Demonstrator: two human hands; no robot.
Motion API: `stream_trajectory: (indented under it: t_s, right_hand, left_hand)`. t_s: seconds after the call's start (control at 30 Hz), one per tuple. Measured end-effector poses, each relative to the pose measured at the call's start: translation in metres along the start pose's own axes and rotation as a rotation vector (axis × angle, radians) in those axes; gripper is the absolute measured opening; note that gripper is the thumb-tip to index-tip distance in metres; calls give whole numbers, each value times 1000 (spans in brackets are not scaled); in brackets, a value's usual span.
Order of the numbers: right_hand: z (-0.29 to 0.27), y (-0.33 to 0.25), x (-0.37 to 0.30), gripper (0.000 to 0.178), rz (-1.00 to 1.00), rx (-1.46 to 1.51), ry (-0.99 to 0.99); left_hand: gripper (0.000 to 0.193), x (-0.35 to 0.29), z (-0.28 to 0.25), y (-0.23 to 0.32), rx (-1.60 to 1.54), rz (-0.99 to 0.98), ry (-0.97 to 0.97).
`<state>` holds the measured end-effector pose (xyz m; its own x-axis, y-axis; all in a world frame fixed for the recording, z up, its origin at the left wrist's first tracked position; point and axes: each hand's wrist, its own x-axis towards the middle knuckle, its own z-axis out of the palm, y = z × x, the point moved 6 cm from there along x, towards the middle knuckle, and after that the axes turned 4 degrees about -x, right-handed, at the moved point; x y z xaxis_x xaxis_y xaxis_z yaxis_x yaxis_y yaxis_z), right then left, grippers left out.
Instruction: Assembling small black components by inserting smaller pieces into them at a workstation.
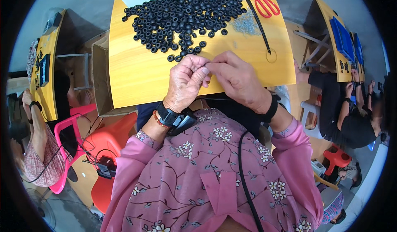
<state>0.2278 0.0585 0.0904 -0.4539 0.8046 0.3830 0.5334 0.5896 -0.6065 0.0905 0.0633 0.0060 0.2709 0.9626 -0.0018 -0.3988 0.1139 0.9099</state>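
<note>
My left hand (187, 82) and my right hand (240, 78) meet over the table's near edge, fingertips pinched together. Whatever lies between them is too small and covered to make out. Just beyond the fingers, a few small black ring-shaped pieces (178, 59) lie at the front of a large heap of similar pieces (178, 21). To the right of that heap is a pile of tiny silvery bits (247, 24). A thin black strip (258, 23) runs past it toward a fine wire-like loop (271, 56).
Red-handled scissors (267, 7) lie at the yellow table's (140, 75) far right. A cardboard box (101, 75) stands along its left side. A red chair (113, 137) is by my left. Other people sit at tables on both sides, with blue trays (344, 35) at the right.
</note>
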Motion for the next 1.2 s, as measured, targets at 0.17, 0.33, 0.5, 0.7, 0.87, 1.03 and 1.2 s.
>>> stream_trajectory:
  t_s: [0.17, 0.33, 0.5, 0.7, 0.87, 1.03, 1.2]
  right_hand:
    - [8, 21, -7, 17, 194, 277, -29]
    - [8, 35, -4, 13, 308, 465, -78]
    - [-2, 48, 31, 13, 493, 384, -50]
    - [21, 58, 85, 11, 18, -261, -38]
    - [41, 59, 94, 13, 68, -483, -220]
    - [47, 56, 97, 14, 108, -471, -248]
    - [50, 55, 100, 12, 139, -488, -255]
  left_hand:
    - [5, -1, 5, 6, 77, -14, 3]
    - [3, 0, 5, 7, 60, -7, 1]
    - [6, 0, 3, 7, 86, -47, -15]
    - [9, -1, 1, 7, 103, -45, -39]
    - [10, -1, 0, 6, 94, -37, -46]
    - [10, 0, -1, 6, 167, -2, -45]
    - [9, 0, -1, 6, 170, 18, -37]
